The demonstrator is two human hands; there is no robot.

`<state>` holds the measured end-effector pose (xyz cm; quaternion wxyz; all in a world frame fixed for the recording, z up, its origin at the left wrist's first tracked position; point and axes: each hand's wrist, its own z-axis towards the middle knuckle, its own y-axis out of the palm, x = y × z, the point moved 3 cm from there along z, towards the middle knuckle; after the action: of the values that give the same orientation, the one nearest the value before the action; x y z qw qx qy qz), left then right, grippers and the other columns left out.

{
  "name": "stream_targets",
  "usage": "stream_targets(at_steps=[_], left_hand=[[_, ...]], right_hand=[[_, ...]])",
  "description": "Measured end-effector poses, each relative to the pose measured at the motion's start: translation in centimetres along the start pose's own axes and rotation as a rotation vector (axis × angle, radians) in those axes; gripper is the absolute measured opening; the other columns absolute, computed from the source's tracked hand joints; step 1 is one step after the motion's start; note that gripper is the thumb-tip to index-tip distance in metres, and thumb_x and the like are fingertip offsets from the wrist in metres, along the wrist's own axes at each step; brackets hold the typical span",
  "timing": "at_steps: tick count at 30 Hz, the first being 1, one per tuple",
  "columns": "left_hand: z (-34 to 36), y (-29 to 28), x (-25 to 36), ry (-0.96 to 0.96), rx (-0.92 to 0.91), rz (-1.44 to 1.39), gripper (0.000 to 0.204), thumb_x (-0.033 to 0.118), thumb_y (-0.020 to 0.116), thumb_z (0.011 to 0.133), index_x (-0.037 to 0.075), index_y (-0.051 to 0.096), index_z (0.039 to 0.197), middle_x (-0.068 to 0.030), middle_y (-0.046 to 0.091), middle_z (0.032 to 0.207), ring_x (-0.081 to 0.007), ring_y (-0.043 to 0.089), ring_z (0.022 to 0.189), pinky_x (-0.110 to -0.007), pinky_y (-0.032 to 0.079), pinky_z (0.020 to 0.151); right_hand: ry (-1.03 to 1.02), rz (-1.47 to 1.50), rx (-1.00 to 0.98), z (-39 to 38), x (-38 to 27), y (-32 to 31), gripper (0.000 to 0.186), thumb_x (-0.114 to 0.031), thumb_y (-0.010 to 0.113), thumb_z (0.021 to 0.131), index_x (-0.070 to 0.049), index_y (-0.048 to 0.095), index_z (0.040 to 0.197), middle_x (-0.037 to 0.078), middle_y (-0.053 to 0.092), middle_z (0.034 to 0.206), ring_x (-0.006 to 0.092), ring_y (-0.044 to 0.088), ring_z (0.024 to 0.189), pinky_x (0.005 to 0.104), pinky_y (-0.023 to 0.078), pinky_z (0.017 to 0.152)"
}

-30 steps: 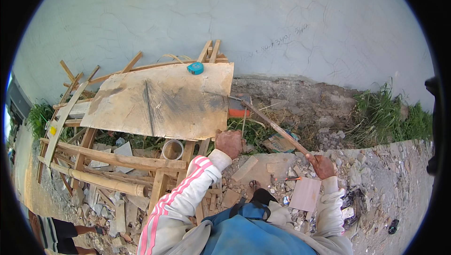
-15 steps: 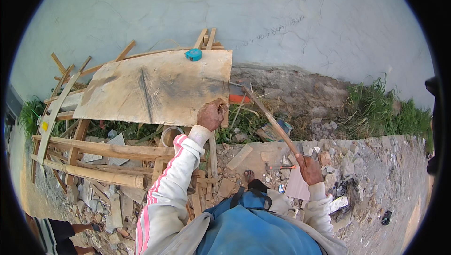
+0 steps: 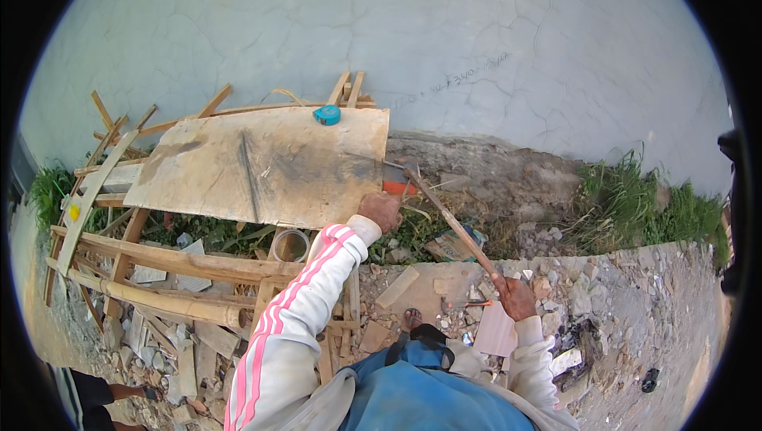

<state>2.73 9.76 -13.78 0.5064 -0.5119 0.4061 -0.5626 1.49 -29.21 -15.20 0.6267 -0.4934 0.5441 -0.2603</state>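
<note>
A worn, stained wooden board (image 3: 302,165) lies across a rough timber frame in front of the wall. My left hand (image 3: 381,210) is closed at the board's near right corner; what its fingers hold, if anything, is hidden. My right hand (image 3: 517,299) grips the near end of a long wooden-handled tool (image 3: 451,221). Its shaft slants up and left to a thin metal part beside the board's right edge. Just beyond my left hand an orange-red piece (image 3: 399,187) shows under the tool's far end. A teal tape measure (image 3: 326,115) sits on the board's far edge.
Bamboo and timber rails (image 3: 159,296) jut out at the left, near a pale round container (image 3: 290,246). A cracked grey wall (image 3: 444,42) stands behind. Rubble and an orange-handled tool (image 3: 468,303) lie on the ground. Another person's legs (image 3: 107,399) show at lower left.
My left hand has moved right along the board to its near corner. My right hand keeps its grip on the wooden-handled tool. The whole view has shifted slightly.
</note>
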Motion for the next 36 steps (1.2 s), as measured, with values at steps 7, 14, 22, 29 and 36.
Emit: stream_targets(at_steps=[7, 14, 22, 29, 36], left_hand=[[0.9, -0.1, -1.2, 0.048, -0.083, 0.010, 0.037, 0.037, 0.073, 0.081, 0.007, 0.067, 0.103, -0.0180, 0.071, 0.096, -0.0364, 0.069, 0.092, -0.047, 0.054, 0.081], [0.7, 0.3, -2.9, 0.059, -0.060, -0.053, 0.032, 0.032, 0.071, 0.080, 0.007, 0.068, 0.099, -0.0177, 0.071, 0.093, -0.0380, 0.069, 0.089, -0.049, 0.054, 0.079], [0.1, -0.4, -1.2, 0.009, -0.047, -0.084, 0.031, 0.032, 0.072, 0.078, 0.007, 0.068, 0.096, -0.0174, 0.072, 0.089, -0.0353, 0.070, 0.086, -0.048, 0.054, 0.077], [2.0, 2.1, 1.9, -0.179, 0.107, 0.029, 0.026, 0.027, 0.067, 0.082, 0.003, 0.071, 0.091, -0.0172, 0.074, 0.087, -0.0332, 0.073, 0.082, -0.046, 0.059, 0.073], [3.5, -2.6, 5.0, -0.229, 0.277, -0.337, 0.022, 0.025, 0.061, 0.090, 0.004, 0.066, 0.094, -0.0223, 0.069, 0.083, -0.0425, 0.068, 0.082, -0.053, 0.053, 0.073]], right_hand=[[0.037, -0.021, 0.036, -1.4, -1.3, 0.0, 0.075, -0.066, 0.040, 0.099, 0.001, 0.067, 0.079, 0.030, 0.064, 0.077, 0.0503, 0.064, 0.081, 0.0574, 0.048, 0.074], [0.013, -0.049, 0.116, -3.7, -3.1, 2.2, 0.065, -0.059, 0.044, 0.100, 0.000, 0.064, 0.084, 0.029, 0.065, 0.074, 0.0502, 0.065, 0.077, 0.0580, 0.050, 0.071], [-0.054, 0.160, -0.029, -1.1, 1.0, 1.7, 0.063, -0.057, 0.045, 0.102, 0.001, 0.062, 0.084, 0.024, 0.061, 0.066, 0.0432, 0.064, 0.067, 0.0523, 0.049, 0.062], [0.025, 0.880, -0.193, 2.6, 1.9, 0.0, 0.056, -0.055, 0.054, 0.100, -0.005, 0.055, 0.077, -0.002, 0.046, 0.060, 0.0075, 0.044, 0.054, 0.0279, 0.035, 0.048], [-0.285, 1.135, 0.059, 7.4, -4.1, -1.0, 0.039, -0.041, 0.071, 0.094, -0.008, 0.054, 0.081, -0.004, 0.050, 0.064, 0.0057, 0.047, 0.055, 0.0240, 0.038, 0.049]])
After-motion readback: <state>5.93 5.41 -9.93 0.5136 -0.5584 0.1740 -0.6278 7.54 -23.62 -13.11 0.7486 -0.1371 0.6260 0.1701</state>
